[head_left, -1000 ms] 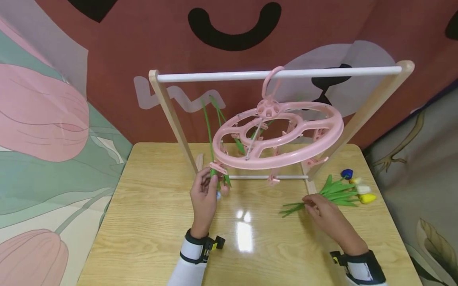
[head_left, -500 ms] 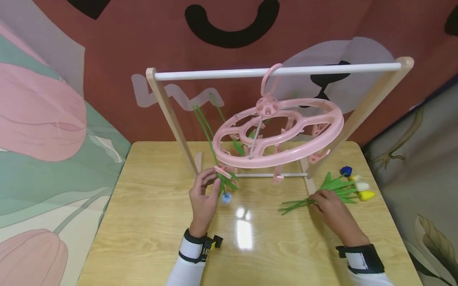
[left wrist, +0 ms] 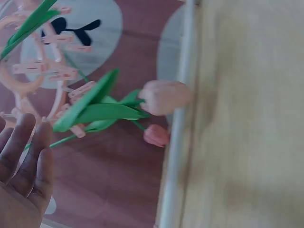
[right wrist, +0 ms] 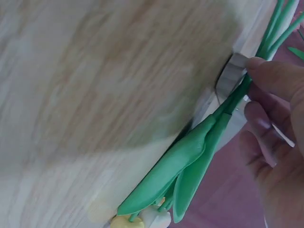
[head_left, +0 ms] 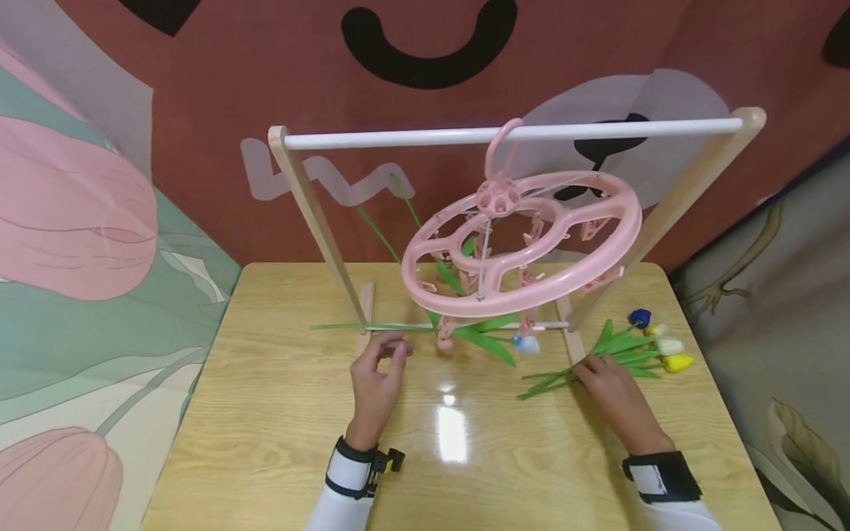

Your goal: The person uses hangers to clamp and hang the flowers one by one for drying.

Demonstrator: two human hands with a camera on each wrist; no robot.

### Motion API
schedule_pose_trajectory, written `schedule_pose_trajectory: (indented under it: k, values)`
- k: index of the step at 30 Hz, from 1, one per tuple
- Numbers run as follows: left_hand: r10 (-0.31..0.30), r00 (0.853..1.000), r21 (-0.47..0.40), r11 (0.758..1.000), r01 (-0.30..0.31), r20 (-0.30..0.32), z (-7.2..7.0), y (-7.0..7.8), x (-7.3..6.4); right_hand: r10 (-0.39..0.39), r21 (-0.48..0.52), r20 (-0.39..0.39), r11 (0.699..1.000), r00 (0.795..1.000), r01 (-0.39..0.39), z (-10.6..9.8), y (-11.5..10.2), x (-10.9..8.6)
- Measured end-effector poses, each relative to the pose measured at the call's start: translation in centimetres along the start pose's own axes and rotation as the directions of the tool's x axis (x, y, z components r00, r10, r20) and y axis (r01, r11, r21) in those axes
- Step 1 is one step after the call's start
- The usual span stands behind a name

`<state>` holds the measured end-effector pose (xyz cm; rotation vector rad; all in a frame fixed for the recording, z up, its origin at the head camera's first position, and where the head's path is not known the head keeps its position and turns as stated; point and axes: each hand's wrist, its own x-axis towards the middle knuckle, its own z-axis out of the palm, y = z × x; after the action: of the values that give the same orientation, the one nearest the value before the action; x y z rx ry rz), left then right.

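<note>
A pink round clip hanger (head_left: 499,198) hangs from the rack's white bar. From a clip at its front edge hangs a light blue tulip (head_left: 527,344), lying crosswise with its head to the right and its stem to the left. My left hand (head_left: 377,376) is just below that stem, fingers spread and holding nothing. In the left wrist view, a pale pink tulip (left wrist: 166,97) and a smaller pink tulip (left wrist: 156,135) hang among the clips beyond the fingers. My right hand (head_left: 614,394) pinches the green stems of a tulip bunch (right wrist: 190,152) at the table's right side.
The wooden rack's white top bar (head_left: 398,139) spans above the hanger. Its right foot (head_left: 575,346) lies beside the tulip bunch. Blue, white and yellow tulip heads (head_left: 677,363) face right on the wooden table (head_left: 279,442). A patterned cloth (head_left: 219,169) stands behind.
My left hand has let go at the clip. The light blue tulip has swung from hanging downward to lying crosswise, and the hanger has turned and tilted slightly. My right hand has closed on the stems.
</note>
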<state>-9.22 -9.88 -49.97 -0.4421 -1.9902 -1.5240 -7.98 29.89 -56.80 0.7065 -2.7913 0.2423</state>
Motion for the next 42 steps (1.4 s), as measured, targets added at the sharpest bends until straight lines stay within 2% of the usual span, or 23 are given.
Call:
schedule_pose_trajectory:
  k: [4, 7, 10, 14, 21, 25, 29, 34, 36, 42]
  values:
    - [0.009, 0.997, 0.073, 0.997, -0.015, 0.071, 0.4, -1.7, -2.0, -0.013, -0.02, 0.009, 1.0, 1.0, 0.013, 0.0, 0.1, -0.3]
    - [0.003, 0.989, 0.122, 0.992, -0.022, 0.148, 0.8, -1.8, -3.2, -0.031, -0.035, 0.01, 0.999, 0.999, 0.031, -0.4, 0.1, -0.2]
    - [0.001, 0.974, 0.151, 0.988, -0.036, 0.226, 1.4, -1.4, -4.1, -0.053, -0.04, 0.007, 0.998, 0.999, 0.053, -0.8, 0.1, 0.0]
    - [0.045, 0.952, 0.167, 0.981, -0.099, 0.302, 2.5, -1.0, -4.8, -0.084, -0.013, -0.018, 0.996, 0.996, 0.084, -1.0, 0.0, 0.2]
    - [0.124, 0.91, 0.211, 0.952, -0.222, 0.397, 3.9, -0.1, -5.3, -0.104, -0.014, -0.041, 0.995, 0.994, 0.103, -1.7, -0.8, 0.7]
    - [0.153, 0.877, 0.225, 0.933, -0.28, 0.456, 4.7, 0.5, -5.3, -0.123, -0.006, -0.054, 0.992, 0.991, 0.123, -2.4, -1.6, 1.0]
    - [0.18, 0.833, 0.247, 0.903, -0.35, 0.523, 5.6, 1.1, -5.2, -0.155, -0.02, -0.062, 0.988, 0.986, 0.154, -3.1, -2.7, 1.4]
    - [0.15, 0.783, 0.286, 0.876, -0.388, 0.604, 6.7, 1.9, -5.0, -0.189, -0.011, -0.076, 0.982, 0.979, 0.188, -3.4, -4.6, 2.0]
    - [0.138, 0.765, 0.31, 0.858, -0.409, 0.629, 7.0, 2.3, -4.9, -0.196, 0.015, -0.068, 0.98, 0.978, 0.198, -3.3, -5.5, 2.1]
    - [0.149, 0.711, 0.352, 0.788, -0.505, 0.687, 7.8, 2.9, -5.1, -0.216, 0.097, -0.069, 0.97, 0.974, 0.222, -2.9, -7.9, 2.2]
